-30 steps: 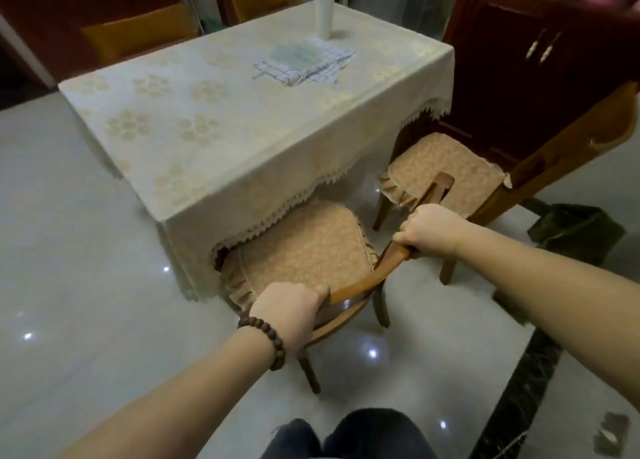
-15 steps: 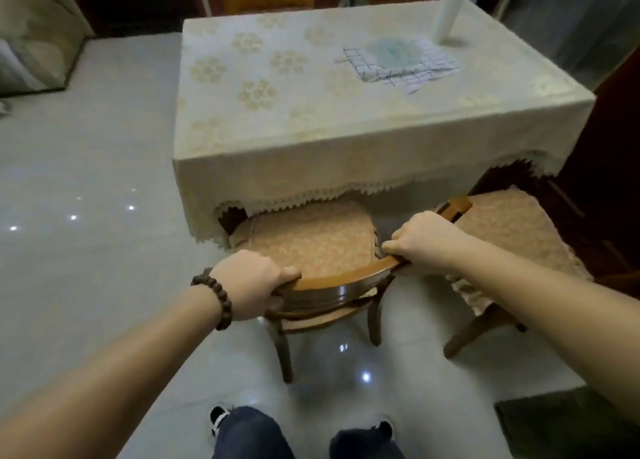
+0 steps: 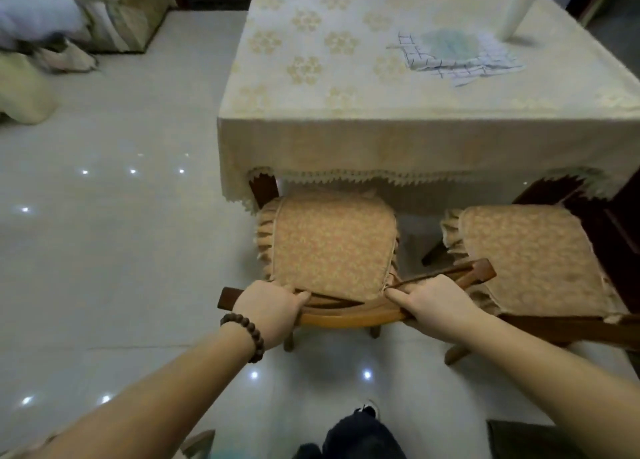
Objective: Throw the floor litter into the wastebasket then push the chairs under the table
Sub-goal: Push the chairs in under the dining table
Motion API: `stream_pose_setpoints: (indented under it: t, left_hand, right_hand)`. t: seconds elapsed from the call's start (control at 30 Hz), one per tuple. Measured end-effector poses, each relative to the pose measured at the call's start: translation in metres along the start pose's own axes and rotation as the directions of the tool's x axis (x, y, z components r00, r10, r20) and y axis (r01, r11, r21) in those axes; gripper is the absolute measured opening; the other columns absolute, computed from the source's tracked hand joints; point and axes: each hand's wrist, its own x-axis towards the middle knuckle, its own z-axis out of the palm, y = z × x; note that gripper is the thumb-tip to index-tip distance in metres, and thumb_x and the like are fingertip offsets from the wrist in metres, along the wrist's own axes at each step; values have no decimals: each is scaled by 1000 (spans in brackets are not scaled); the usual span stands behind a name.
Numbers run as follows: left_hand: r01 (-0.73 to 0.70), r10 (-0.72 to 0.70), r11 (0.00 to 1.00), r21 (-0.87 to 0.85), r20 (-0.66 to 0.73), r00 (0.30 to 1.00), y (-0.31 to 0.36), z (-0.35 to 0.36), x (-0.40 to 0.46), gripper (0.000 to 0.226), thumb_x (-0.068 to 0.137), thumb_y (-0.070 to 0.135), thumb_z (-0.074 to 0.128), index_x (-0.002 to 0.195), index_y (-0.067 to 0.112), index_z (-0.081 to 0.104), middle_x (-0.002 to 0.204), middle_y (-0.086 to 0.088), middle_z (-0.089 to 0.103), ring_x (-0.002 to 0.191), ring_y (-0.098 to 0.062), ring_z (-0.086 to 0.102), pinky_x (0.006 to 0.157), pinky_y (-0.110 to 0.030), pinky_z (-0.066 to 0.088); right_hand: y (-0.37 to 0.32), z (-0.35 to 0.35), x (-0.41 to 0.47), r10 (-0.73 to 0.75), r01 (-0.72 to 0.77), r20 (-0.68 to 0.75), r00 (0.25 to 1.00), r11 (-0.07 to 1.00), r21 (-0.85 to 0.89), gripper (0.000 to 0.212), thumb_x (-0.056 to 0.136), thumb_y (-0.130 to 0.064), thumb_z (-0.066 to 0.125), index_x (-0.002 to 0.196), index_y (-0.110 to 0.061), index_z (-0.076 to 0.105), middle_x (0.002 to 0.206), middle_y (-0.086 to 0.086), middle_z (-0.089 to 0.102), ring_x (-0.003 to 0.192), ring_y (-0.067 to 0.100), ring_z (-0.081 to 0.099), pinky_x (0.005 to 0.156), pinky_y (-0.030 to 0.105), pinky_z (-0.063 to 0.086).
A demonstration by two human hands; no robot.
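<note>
A wooden chair (image 3: 332,244) with an orange patterned cushion faces the table (image 3: 398,136), which is draped in a cream floral cloth. The front of its seat sits just below the cloth's lace edge. My left hand (image 3: 268,309) grips the left end of the curved backrest, and my right hand (image 3: 433,301) grips its right part. A second chair (image 3: 526,251) with the same cushion stands to the right, pulled out from the table. No litter or wastebasket shows.
On the table lie a checked cloth (image 3: 453,55) and a white bottle (image 3: 517,7). Bags and bundles (image 3: 52,26) are piled at the far left on the glossy tile floor. Dark cabinet wood (image 3: 623,223) borders the right edge. My feet are below.
I have stepped round behind the chair and swung it square to the table's long side. Both hands have kept their grip on the backrest throughout.
</note>
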Motion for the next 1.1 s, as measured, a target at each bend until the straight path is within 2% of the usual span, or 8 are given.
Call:
stream_pose_setpoints:
  t: [0.13,0.27,0.4,0.53,0.67,0.9,1.03,1.1]
  left_hand:
    - [-62,64,997,43,-61,996,2,8,-9,20,92,31,48,112,28,53,96,2,65,83,-21,60,71,-35,49]
    - [-110,114,991,75,-51,992,-27,4,-1,23,92,32,48,115,30,51,87,3,65,76,-21,61,69,-35,53]
    - [-104,108,988,111,-30,994,-83,-3,6,27,92,41,49,118,38,51,82,8,63,72,-16,61,69,-33,54]
    - [-26,22,990,136,27,999,-133,-9,19,20,90,43,54,109,37,58,84,12,64,73,-10,61,69,-28,53]
    - [100,-111,983,153,63,992,-166,0,19,11,89,41,55,93,34,63,67,14,53,63,-6,50,63,-23,43]
    - [57,-48,988,142,-70,996,-160,-8,45,12,91,42,53,95,34,60,76,11,60,71,-11,57,73,-30,50]
    - [58,-39,989,134,-140,989,-137,-9,55,13,90,40,52,101,34,57,79,9,61,74,-16,58,71,-31,50]
    - [58,-36,992,109,-191,981,-120,-7,62,18,91,38,52,108,35,56,80,8,61,75,-17,58,67,-29,46]
  right_hand:
    - [-8,5,-7,24,-23,-34,999,1000,10,27,91,-38,42,116,-28,50,96,-1,67,83,24,65,67,33,49]
    - [-19,-3,5,57,-55,-94,994,998,24,25,91,-41,43,108,-26,53,88,-2,66,78,23,65,63,32,48]
    - [-49,-19,39,126,-119,-126,984,991,58,21,91,-38,45,103,-22,52,90,0,66,81,28,63,59,33,39]
    - [-75,-35,81,205,-196,-130,970,977,81,16,92,-34,45,100,-20,49,93,2,66,82,29,63,57,33,32]
    - [-92,-47,122,174,-163,-108,979,982,98,13,93,-24,45,103,-17,49,92,4,66,79,30,63,58,34,35]
    - [-36,-56,126,101,-99,-146,984,995,15,23,91,-41,46,103,-22,49,86,3,66,75,29,63,58,32,37]
    - [-7,-44,116,51,-57,-144,988,998,-38,25,90,-46,48,98,-22,49,81,2,65,70,28,62,55,31,34]
    - [11,-37,107,52,-60,-150,987,997,-51,27,90,-46,48,102,-22,51,83,1,66,73,28,63,55,30,33]
